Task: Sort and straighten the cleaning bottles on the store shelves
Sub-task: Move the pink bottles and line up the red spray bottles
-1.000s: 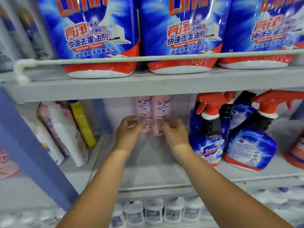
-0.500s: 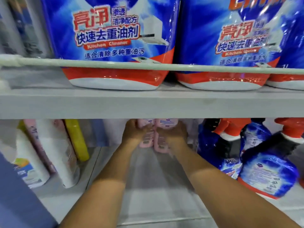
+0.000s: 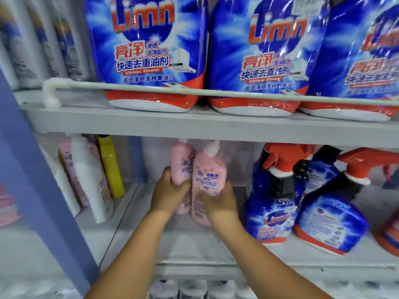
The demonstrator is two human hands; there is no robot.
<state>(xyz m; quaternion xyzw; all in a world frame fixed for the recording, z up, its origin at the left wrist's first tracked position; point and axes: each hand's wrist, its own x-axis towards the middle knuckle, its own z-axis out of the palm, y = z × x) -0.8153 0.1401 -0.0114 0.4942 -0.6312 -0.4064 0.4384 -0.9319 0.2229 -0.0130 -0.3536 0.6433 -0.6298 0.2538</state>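
Two pink cleaning bottles stand close together on the middle shelf. My left hand grips the left pink bottle low on its body. My right hand grips the right pink bottle, which has a white cap and a blue-lettered label facing me. Both bottles lean slightly toward me and touch each other. Their bases are partly hidden by my fingers.
Blue spray bottles with red triggers crowd the shelf on the right. White, pink and yellow bottles lean at the left past a blue upright. Big blue refill packs fill the upper shelf behind a rail. Small white bottles sit below.
Both hands have drawn the two pink bottles forward from the back of the shelf. The view has tilted up and then back, so more of the bottles shows.
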